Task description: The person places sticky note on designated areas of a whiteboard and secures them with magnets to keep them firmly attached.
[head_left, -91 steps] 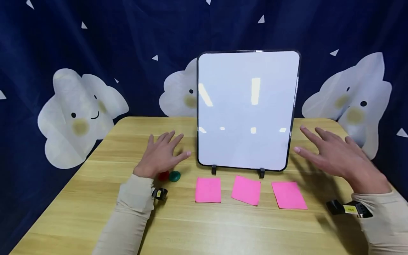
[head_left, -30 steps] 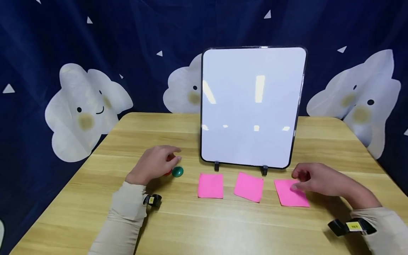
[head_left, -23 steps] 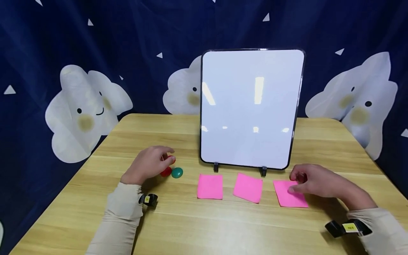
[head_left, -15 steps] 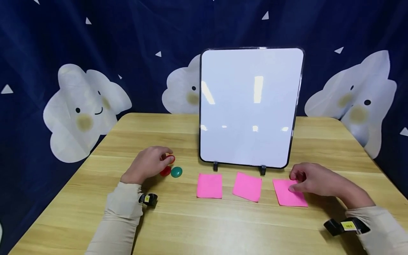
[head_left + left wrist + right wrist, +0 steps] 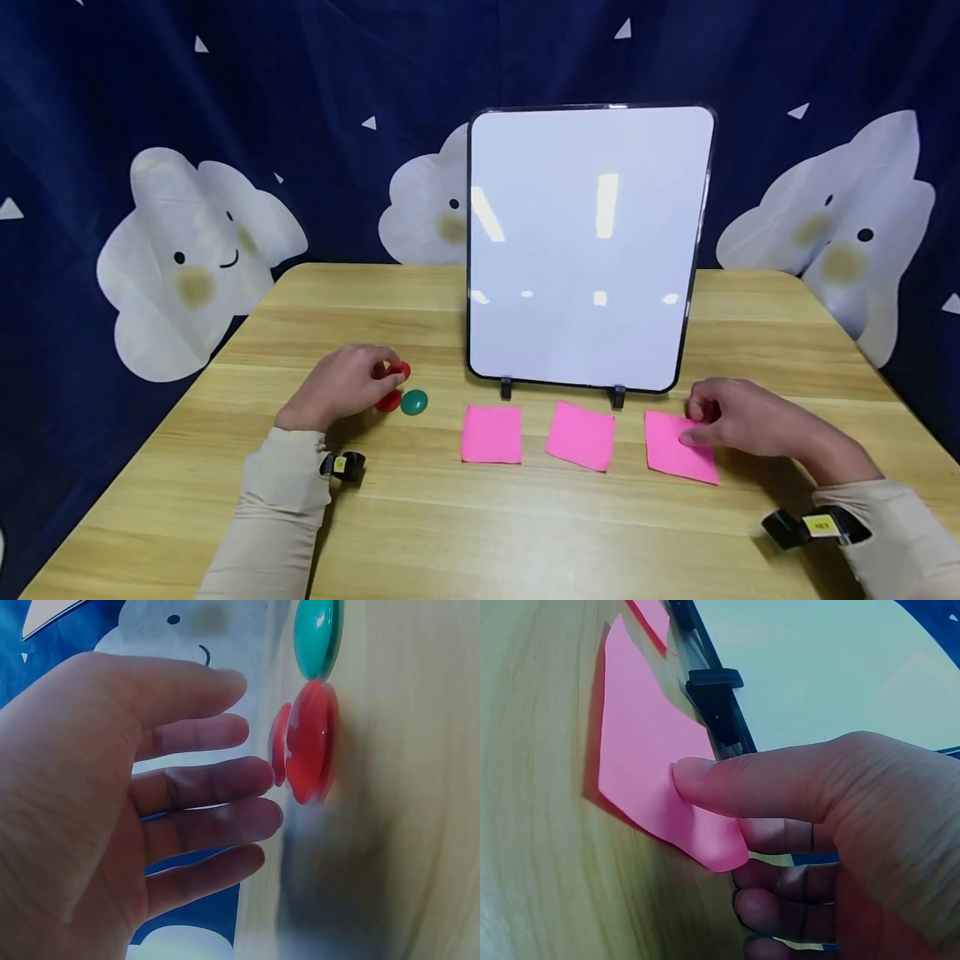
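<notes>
My right hand (image 5: 750, 421) pinches the right edge of the rightmost pink sticky note (image 5: 670, 447). In the right wrist view the thumb lies on top of the note (image 5: 641, 742), a finger is behind it, and that side is bent up off the table. At left, my left hand (image 5: 337, 387) hovers with loosely bent fingers beside a far red round magnet (image 5: 403, 370) and a near red magnet (image 5: 388, 402). The left wrist view shows thumb and index fingertip apart, with nothing between them. A green round magnet (image 5: 414, 402) lies beside the red ones.
A whiteboard (image 5: 585, 250) in a black frame stands upright on two small black feet (image 5: 618, 397) behind the notes. Two more pink notes, a middle one (image 5: 581, 436) and a left one (image 5: 491, 434), lie flat on the wooden table (image 5: 480, 533). A dark blue curtain (image 5: 337, 67) hangs behind.
Both hands came down from spread poses above the table. The left drew back from the magnets, uncovering the red ones. The right took hold of the rightmost note, which has turned slightly and lifted.
</notes>
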The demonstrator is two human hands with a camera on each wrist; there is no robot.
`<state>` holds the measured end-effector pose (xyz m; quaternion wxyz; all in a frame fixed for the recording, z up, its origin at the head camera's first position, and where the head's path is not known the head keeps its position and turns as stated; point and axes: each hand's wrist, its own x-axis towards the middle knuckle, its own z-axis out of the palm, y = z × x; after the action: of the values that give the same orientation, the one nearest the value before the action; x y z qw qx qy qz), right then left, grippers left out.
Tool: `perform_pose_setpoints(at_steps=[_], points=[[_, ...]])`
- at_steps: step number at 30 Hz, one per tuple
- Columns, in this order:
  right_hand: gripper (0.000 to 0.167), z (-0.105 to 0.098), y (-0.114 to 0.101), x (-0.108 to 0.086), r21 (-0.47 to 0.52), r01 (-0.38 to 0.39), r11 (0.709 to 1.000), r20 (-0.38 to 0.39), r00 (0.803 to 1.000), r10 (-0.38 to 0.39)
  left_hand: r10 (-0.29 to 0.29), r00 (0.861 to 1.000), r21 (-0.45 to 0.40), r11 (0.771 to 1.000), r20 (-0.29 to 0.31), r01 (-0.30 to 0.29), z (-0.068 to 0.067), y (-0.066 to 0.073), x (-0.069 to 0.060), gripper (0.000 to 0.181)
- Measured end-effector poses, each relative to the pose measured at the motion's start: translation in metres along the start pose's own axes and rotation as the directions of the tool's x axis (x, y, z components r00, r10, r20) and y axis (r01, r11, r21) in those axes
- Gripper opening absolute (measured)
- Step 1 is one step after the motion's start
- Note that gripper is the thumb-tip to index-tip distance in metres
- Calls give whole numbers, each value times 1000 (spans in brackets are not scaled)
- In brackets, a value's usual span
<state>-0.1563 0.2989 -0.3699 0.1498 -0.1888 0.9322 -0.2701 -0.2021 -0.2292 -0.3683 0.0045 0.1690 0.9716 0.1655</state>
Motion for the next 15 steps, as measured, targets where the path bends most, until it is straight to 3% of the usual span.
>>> perform_pose_setpoints(at_steps=[7, 15], points=[[31, 0, 5, 1, 27, -26, 999, -5, 1000, 26, -14, 999, -54, 998, 46, 16, -3, -4, -2, 17], [24, -3, 10, -2, 72, 48, 996, -29, 999, -46, -25, 991, -161, 986, 129, 45, -6, -9, -8, 15]])
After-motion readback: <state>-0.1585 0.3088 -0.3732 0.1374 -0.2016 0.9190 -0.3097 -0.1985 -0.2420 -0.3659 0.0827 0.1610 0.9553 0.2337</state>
